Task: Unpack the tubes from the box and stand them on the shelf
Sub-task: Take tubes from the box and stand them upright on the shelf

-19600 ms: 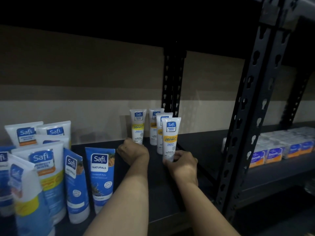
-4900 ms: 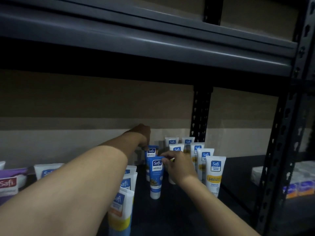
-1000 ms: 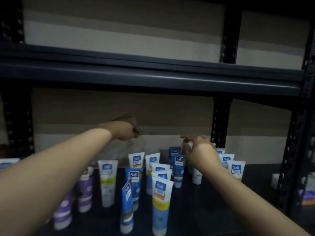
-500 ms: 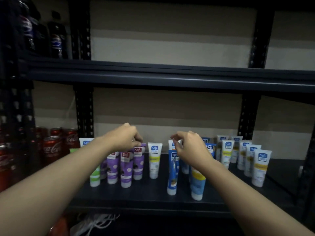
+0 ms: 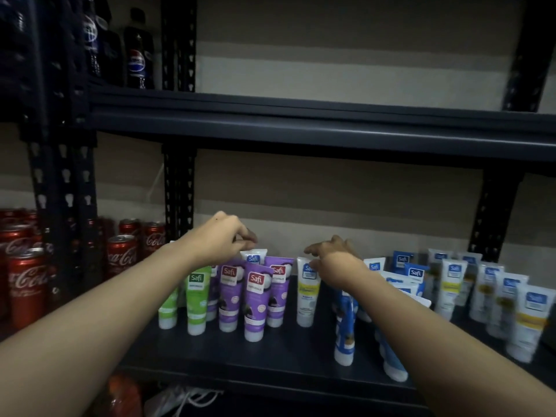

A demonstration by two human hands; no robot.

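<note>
Dark steel shelving rack against a wall banded in beige and brown, dimly lit. Its middle shelf carries the Safi tubes, all standing cap-down. From the left there are two green tubes, at least three purple tubes, one white-and-yellow tube standing alone, several blue tubes partly hidden by the right forearm, and a further cluster of white-and-yellow tubes at the far right, too overlapped for an exact count. In the next bay to the left stand at least six Coca-Cola cans, with two Pepsi bottles legible on the shelf above them. The hands are held apart above the tubes. The left hand has its fingertips bunched just above the crimped end of a white tube behind the purple ones; whether they touch it cannot be told. The right hand has loosely spread fingers and holds nothing.
</note>
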